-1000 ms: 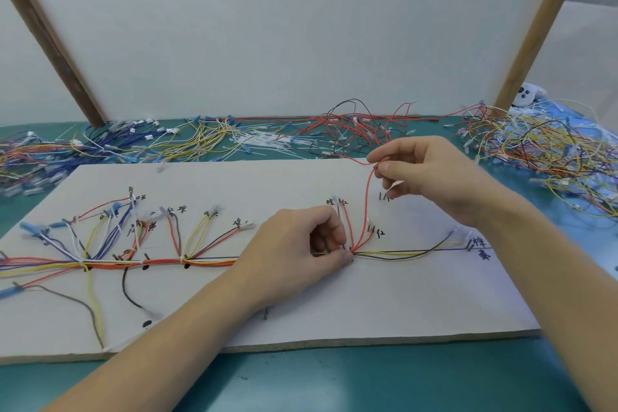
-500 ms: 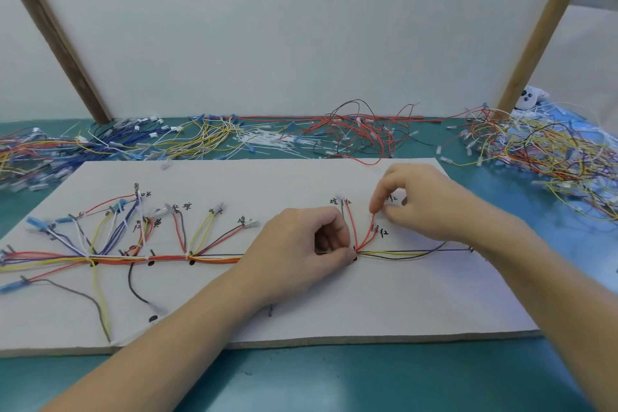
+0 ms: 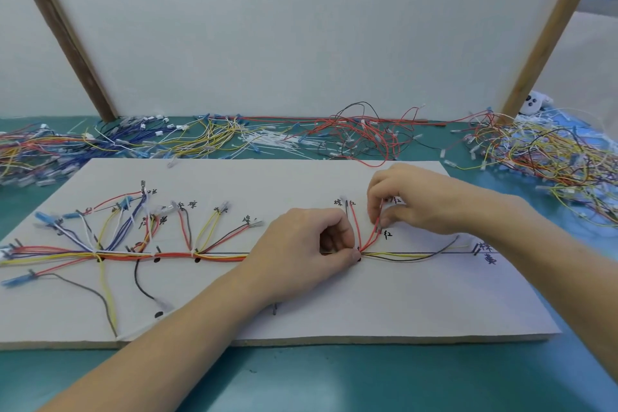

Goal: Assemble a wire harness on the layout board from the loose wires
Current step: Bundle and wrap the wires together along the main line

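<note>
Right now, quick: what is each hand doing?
Left hand: fingers curled, pinching the wire bundle at the branch point on the layout board.
Right hand: pinching a red wire near its end.

An assembly workshop, judging by the green worktop [image 3: 368,378] heaped with loose wires [image 3: 541,150], a marked layout board [image 3: 401,304], and a white partition [image 3: 301,27] behind.

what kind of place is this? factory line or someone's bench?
Likely a manual wire-harness assembly bench. A white layout board with hand-marked routing labels lies on a green table, piles of loose wires lie behind it, and white screen panels enclose the station.
</note>
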Available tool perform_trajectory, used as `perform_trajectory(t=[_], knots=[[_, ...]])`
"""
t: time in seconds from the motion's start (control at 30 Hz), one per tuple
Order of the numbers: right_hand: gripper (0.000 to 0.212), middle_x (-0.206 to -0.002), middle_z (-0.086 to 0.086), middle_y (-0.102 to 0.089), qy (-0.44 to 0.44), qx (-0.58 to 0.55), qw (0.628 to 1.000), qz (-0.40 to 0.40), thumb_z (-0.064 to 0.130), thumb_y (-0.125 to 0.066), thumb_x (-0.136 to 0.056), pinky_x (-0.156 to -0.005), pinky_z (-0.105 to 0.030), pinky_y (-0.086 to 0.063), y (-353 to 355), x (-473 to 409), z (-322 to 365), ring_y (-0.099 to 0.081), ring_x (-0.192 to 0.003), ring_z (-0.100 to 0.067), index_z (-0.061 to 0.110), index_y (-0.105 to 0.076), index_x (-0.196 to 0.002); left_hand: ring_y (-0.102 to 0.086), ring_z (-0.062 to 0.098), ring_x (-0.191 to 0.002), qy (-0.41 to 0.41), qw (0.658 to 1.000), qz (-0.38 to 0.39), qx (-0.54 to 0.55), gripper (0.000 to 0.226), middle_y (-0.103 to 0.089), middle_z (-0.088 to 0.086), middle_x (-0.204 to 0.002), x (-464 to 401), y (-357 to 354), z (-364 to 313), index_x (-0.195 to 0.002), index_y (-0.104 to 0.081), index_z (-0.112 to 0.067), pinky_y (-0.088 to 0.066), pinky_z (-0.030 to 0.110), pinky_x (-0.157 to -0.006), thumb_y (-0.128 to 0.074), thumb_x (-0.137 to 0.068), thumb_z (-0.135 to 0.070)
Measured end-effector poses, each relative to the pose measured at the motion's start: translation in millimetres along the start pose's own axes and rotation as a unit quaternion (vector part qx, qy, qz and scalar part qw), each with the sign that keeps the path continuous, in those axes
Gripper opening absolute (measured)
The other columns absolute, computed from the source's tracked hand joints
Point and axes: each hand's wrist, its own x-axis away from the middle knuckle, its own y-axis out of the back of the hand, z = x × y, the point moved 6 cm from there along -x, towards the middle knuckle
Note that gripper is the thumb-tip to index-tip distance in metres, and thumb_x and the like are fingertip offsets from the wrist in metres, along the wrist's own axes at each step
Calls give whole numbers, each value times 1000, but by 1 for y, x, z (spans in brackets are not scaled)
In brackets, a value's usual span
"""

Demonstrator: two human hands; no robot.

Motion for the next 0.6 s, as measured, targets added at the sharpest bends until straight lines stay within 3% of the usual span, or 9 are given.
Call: perform_trajectory(t=[0.1, 0.2, 0.27, 0.4, 0.5, 0.6], knots=[[21, -94, 14, -64, 4, 13, 1000, 16, 11, -72, -91, -88, -36, -46, 7, -2, 0, -55, -97, -6, 31, -70, -89, -62, 7, -72, 3, 1000, 1, -5, 15, -69, -13, -77, 0, 0, 0, -81, -66, -27, -53, 31, -69, -80, -84, -29], [19, -92, 16, -64, 4, -1, 1000, 2, 14, -72, -92, -79, -15, -40, 16, 2, -1, -52, -100, 6, 33, -71, -89, -63, 7, -73, 4, 1000, 0, -9, 15, -69, -14, -78, 0, 0, 1, -82, -65, -28, -53, 30, -69, -80, -84, -31], [18, -92, 18, -64, 7, -13, 1000, -15, 19, -75, -91, -83, -10, -40, 19, 7, -3, -50, -102, 12, 36, -73, -90, -63, 6, -73, 5, 1000, 2, -8, 15, -70, -14, -79, 0, 0, 1, -82, -65, -29, -53, 29, -69, -80, -84, -32], [12, -89, 20, -63, 16, 13, 1000, -15, 34, -73, -92, -85, -20, -44, 13, 20, -3, -46, -104, 7, 45, -73, -97, -63, 7, -72, 5, 1000, 0, -10, 15, -69, -14, -78, 0, 0, 0, -82, -65, -29, -53, 29, -68, -80, -84, -33], [1, -86, 22, -64, 20, 43, 999, -8, 41, -70, -93, -89, -31, -47, 7, 24, -4, -46, -103, 0, 41, -71, -93, -62, 6, -72, 2, 1000, -2, -13, 15, -69, -14, -77, 0, 0, 0, -82, -66, -28, -51, 25, -66, -80, -84, -31], [5, -93, 21, -66, 2, 41, 999, -10, 41, -69, -93, -93, -34, -46, 7, 24, -8, -49, -103, -2, 38, -73, -94, -63, 6, -72, 0, 1000, -2, -10, 15, -69, -14, -77, 0, 1, 0, -82, -66, -28, -51, 24, -66, -80, -84, -31]])
